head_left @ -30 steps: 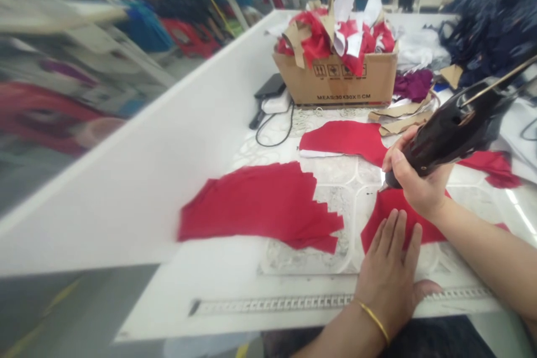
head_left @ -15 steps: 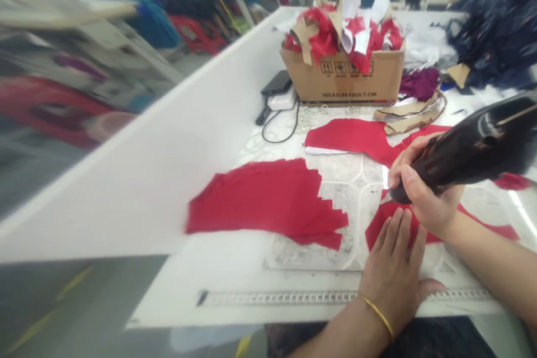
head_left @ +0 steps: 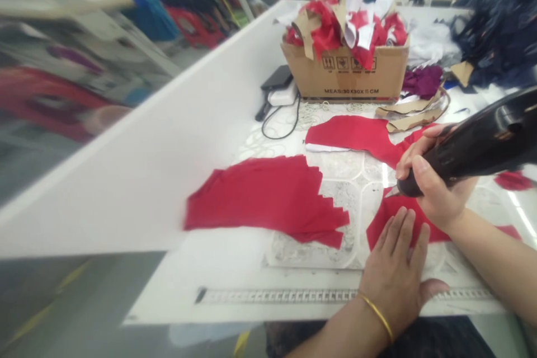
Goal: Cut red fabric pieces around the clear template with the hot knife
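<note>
My left hand (head_left: 396, 254), with a thin gold bangle (head_left: 376, 313) at the wrist, lies flat with fingers spread on a red fabric piece (head_left: 380, 222). Just above it, my right hand (head_left: 440, 190) is wrapped round a thick black hand-held power tool (head_left: 486, 142). A pointed metal tip (head_left: 392, 192) shows at the tool's lower end, at the upper edge of that fabric; whether it touches is unclear. To the left rests a stack of red fabric pieces (head_left: 264, 196) with stepped right edges. Farther back, another red piece (head_left: 352, 133) lies partly on white material.
A cardboard box (head_left: 344, 81) full of red, white and brown scraps stands at the back. Beside it are a black-and-white device (head_left: 282, 94) with a cable and dark cloth (head_left: 499, 33). A white side wall (head_left: 138, 162) bounds the left; a ruler strip (head_left: 277, 296) runs along the front.
My right hand and the power tool have shifted slightly right, and the metal tip has come into sight. My left hand stays flat on the red fabric.
</note>
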`<state>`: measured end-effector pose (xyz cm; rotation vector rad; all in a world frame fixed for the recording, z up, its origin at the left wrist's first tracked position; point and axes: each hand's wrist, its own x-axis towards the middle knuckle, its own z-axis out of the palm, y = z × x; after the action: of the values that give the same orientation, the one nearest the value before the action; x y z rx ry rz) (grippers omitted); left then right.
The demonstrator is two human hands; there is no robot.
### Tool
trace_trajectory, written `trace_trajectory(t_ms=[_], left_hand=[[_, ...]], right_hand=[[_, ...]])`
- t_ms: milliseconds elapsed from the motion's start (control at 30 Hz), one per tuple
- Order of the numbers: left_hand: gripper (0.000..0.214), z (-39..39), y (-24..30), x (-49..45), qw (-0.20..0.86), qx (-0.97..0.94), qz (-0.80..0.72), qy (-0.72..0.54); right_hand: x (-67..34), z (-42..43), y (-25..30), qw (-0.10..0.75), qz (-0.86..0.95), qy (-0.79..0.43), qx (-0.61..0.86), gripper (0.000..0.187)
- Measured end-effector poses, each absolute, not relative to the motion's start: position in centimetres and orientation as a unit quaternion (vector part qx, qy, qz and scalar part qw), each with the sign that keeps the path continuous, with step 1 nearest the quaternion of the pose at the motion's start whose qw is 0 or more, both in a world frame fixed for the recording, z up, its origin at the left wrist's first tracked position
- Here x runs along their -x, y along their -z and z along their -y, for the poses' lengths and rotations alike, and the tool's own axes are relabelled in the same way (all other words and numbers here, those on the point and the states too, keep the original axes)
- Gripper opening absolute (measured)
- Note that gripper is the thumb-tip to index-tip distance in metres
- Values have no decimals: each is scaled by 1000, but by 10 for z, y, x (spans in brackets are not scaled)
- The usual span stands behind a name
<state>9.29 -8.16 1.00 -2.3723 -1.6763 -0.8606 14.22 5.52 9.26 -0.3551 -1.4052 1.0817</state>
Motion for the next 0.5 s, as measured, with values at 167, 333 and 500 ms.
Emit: trace_trajectory(t_ms=[167, 333, 500], left_hand=[[76, 81, -13, -94, 82, 771, 552, 306], [75, 81, -12, -93, 66, 769, 550, 319], [75, 82, -7, -94, 41, 766, 557, 318]], right_hand=[[-142, -50, -91, 607, 603, -496, 149, 26], [-145, -42, -91, 584, 625, -495, 153, 21], [-146, -36, -87, 555, 640, -512, 144, 29]])
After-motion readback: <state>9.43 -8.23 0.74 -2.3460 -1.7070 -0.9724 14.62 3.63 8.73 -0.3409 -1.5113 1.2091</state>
